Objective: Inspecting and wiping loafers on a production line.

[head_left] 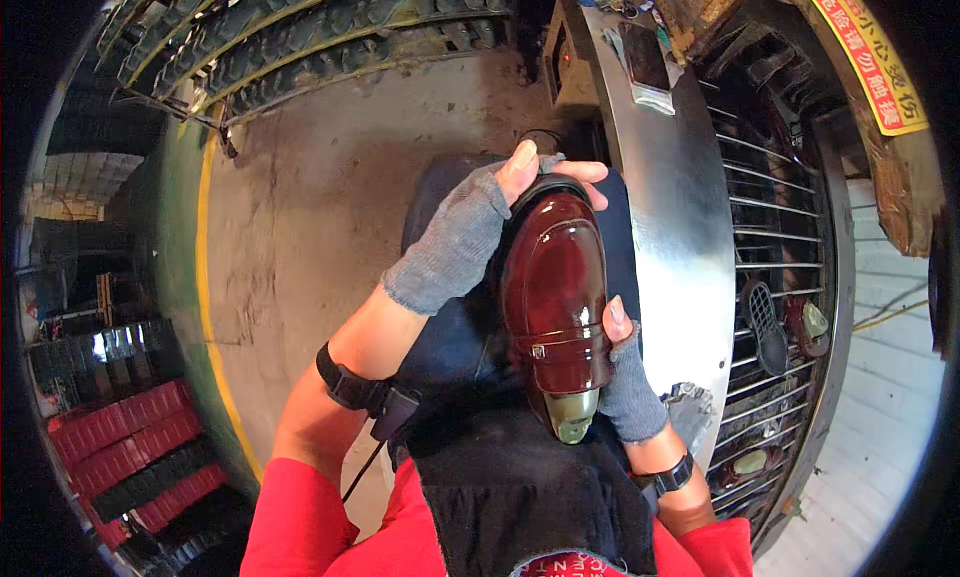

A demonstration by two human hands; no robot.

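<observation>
A glossy dark-red loafer (pixel 553 297) is held over the lap, toe pointing away, resting against a dark apron (pixel 520 477). The toe end is wrapped by the left hand (pixel 470 232) in a grey fingerless glove, fingers curled over the tip. The heel side is gripped by the right hand (pixel 628 377), gloved the same way, thumb pressed on the upper. A greenish last (pixel 572 415) can be seen poking out of the shoe opening. A metal rack (pixel 770 307) with shoe parts is seen just to the right.
</observation>
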